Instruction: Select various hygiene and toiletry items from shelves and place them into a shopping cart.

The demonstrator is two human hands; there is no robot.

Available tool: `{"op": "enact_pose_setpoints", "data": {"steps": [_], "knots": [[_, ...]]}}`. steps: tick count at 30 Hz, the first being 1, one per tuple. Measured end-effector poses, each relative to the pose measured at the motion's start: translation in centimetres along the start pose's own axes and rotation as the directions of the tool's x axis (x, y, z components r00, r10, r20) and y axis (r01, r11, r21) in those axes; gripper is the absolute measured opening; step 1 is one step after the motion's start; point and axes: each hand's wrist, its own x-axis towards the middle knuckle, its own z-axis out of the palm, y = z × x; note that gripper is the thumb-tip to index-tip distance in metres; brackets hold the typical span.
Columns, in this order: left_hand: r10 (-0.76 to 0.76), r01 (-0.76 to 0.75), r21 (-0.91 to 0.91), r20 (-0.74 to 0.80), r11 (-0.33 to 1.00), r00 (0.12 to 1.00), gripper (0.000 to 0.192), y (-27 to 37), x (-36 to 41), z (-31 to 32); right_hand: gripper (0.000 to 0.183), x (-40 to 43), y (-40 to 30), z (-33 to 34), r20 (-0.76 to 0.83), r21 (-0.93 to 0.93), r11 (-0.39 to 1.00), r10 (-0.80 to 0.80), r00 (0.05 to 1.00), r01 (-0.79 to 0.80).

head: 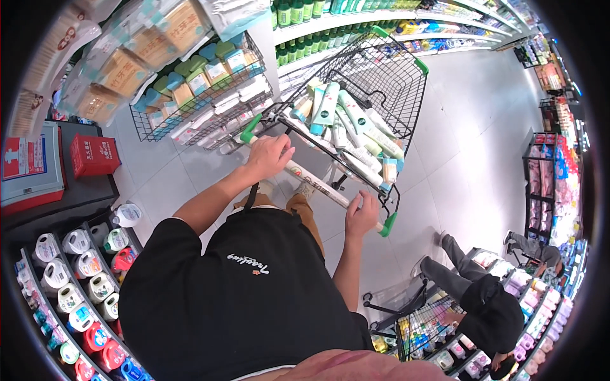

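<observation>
A wire shopping cart (405, 107) with green plastic corners stands before me, and both hands are on its white push bar (310, 180). My left hand (269, 155) wraps over the bar near its left green end. Toward the opposite end, my right hand (362, 214) curls around the bar. In the upper child-seat part of the cart lies a heap of white and pale-green squeeze tubes (355, 114), with some teal caps. Small toothpick containers (390, 170) are mixed in at the heap's edges. The deeper wire basket behind the heap is partly visible.
Hanging wire baskets of toothpick containers (190, 85) flank the cart's left. Shelves of green bottles (305, 45) stand ahead. A red fire-extinguisher box (95, 155) is on the left, above detergent jugs (78, 276). At lower right, a person (491, 305) reaches toward another loaded cart (424, 328).
</observation>
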Motion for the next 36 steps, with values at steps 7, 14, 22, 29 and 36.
{"op": "enact_pose_setpoints", "data": {"steps": [7, 14, 22, 29, 36], "knots": [[0.274, -0.260, 0.123, -0.111, 0.958, 0.955, 0.017, -1.3, -0.8, 1.1, 0.017, 0.2, 0.2, 1.4, -0.106, -0.132, 0.991, 0.020, 0.994, -0.034], [0.351, -0.349, 0.044, -0.048, 0.936, 0.935, 0.022, -2.6, -3.5, -0.6, 0.022, -0.6, 0.6, 1.7, -0.125, -0.208, 0.967, 0.120, 0.985, -0.144], [0.437, -0.421, 0.177, -0.058, 0.890, 0.898, 0.046, -4.5, -9.1, -4.5, 0.028, -2.0, -2.1, 2.4, -0.256, -0.303, 0.939, 0.087, 0.963, -0.165], [-0.568, 0.596, 0.049, 0.370, 0.802, 0.735, 0.035, -21.9, -26.5, 0.7, 0.028, -2.7, -4.4, 2.2, -0.293, -0.332, 0.926, 0.081, 0.953, -0.181], [-0.932, 0.879, 0.348, 0.274, 0.327, 0.238, 0.047, -30.8, -46.0, -8.3, 0.028, -3.8, -5.1, 3.6, -0.262, -0.326, 0.932, 0.074, 0.962, -0.160]]}}
